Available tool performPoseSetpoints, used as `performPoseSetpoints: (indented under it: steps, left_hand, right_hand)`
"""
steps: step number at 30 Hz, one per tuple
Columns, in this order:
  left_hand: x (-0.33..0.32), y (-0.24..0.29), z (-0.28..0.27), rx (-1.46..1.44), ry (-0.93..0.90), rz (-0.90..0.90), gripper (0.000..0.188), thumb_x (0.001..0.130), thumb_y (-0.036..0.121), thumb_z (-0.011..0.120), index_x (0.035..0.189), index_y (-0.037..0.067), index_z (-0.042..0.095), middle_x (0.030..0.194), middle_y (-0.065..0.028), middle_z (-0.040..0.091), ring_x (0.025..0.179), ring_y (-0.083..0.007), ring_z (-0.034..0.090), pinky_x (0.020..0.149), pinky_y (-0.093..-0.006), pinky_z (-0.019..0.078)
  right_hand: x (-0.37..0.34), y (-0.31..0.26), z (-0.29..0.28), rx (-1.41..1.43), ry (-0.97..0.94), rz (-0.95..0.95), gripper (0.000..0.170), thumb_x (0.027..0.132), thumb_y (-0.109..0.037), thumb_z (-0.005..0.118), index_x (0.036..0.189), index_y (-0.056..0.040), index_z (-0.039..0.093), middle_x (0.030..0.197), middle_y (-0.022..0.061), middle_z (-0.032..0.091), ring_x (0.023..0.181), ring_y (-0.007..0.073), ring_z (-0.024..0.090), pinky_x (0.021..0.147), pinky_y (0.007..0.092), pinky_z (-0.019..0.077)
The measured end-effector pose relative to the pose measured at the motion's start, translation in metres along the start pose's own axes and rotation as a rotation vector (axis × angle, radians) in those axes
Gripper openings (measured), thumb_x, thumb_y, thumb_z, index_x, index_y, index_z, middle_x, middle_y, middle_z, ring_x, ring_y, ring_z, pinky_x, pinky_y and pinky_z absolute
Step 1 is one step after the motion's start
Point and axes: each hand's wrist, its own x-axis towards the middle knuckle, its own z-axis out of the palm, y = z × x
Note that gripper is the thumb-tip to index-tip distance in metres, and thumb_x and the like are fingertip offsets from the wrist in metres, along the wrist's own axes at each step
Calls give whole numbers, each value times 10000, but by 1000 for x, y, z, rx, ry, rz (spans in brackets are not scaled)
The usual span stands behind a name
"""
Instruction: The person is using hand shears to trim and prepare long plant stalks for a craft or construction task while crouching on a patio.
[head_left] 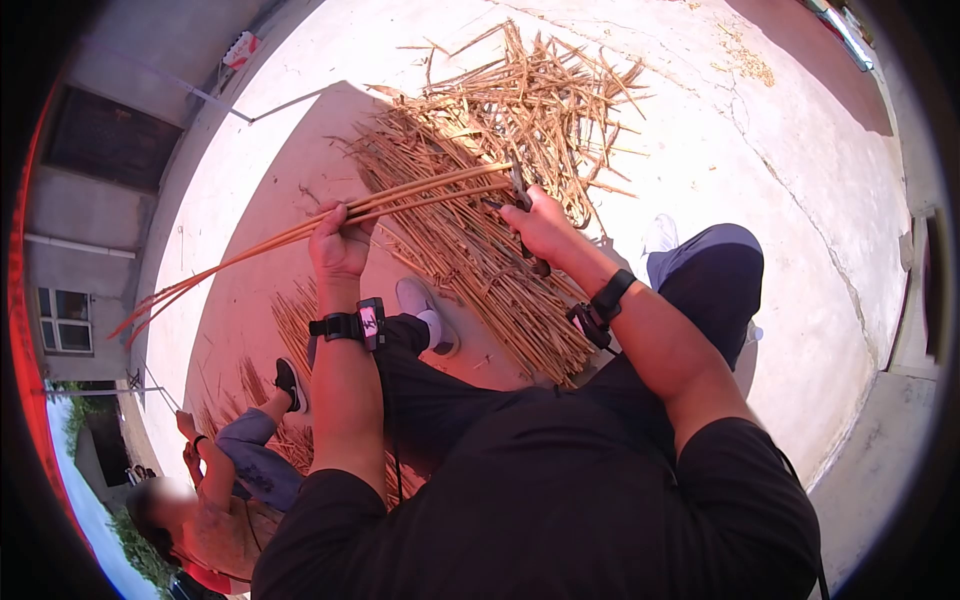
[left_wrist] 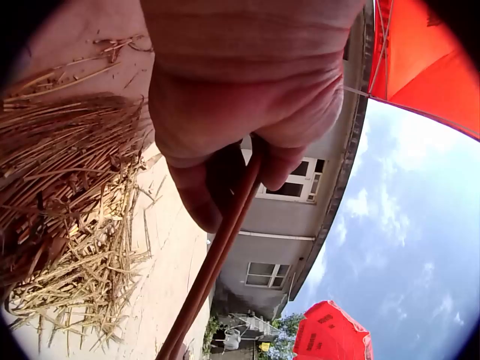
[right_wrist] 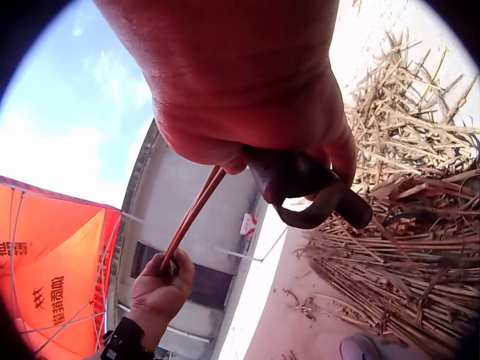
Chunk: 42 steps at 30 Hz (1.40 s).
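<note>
Several long thin stalks (head_left: 270,238) lie across my left hand (head_left: 340,246), gripped between thumb and fingers. In the left wrist view the left hand (left_wrist: 247,97) pinches the stalks (left_wrist: 214,270), which run down to the frame's bottom edge. My right hand (head_left: 548,228) holds dark-handled shears (head_left: 522,190), their blades at the right ends of the stalks. The handles (right_wrist: 300,187) show below the right hand (right_wrist: 251,97) in the right wrist view; the blades are hidden there.
A large pile of stalks (head_left: 470,240) lies on the concrete ground (head_left: 700,150) in front, with loose short pieces at its far end. Another person (head_left: 215,500) sits at the lower left beside more stalks (head_left: 295,330). A grey building (left_wrist: 255,255) and red canopies (left_wrist: 330,334) stand beyond.
</note>
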Motion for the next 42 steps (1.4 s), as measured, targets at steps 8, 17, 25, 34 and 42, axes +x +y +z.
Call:
performPoseSetpoints:
  steps: [8, 17, 25, 34, 42]
  left_hand:
    - [-2, 0, 2, 11, -9, 8, 116, 904, 23, 625, 1011, 67, 628, 1012, -166, 689, 1000, -393, 684, 904, -578, 585]
    - [-3, 0, 2, 12, -13, 13, 114, 911, 29, 629, 1013, 81, 627, 1019, -153, 687, 1012, -386, 679, 918, -580, 572]
    - [0, 1, -1, -16, -10, 64, 116, 923, 27, 618, 1020, 89, 605, 1013, -144, 680, 1019, -381, 673, 950, -589, 555]
    - [5, 5, -9, -146, 128, 6, 64, 946, 78, 570, 985, 40, 604, 1068, -204, 677, 1037, -403, 662, 934, -580, 564]
    - [8, 3, -12, -134, 220, -39, 85, 937, 113, 575, 962, 36, 601, 1067, -187, 677, 1021, -392, 667, 894, -550, 584]
  right_hand:
    - [12, 15, 3, -21, 37, 12, 301, 922, -263, 671, 1047, -9, 570, 806, 73, 613, 736, 172, 552, 688, 360, 458]
    - [8, 7, 4, 8, 80, 42, 325, 921, -274, 679, 1067, 1, 586, 835, 118, 649, 767, 212, 597, 732, 392, 482]
    - [13, 10, 1, -55, 186, 74, 383, 917, -325, 659, 1056, 29, 606, 916, 195, 694, 839, 264, 648, 805, 416, 503]
    - [-4, 1, 4, 58, 38, 130, 325, 918, -258, 670, 1049, 24, 576, 832, 92, 636, 760, 181, 574, 709, 377, 480]
    - [-16, -36, -1, -210, 253, -176, 293, 935, -258, 641, 1009, 1, 526, 849, 206, 653, 796, 369, 657, 729, 482, 498]
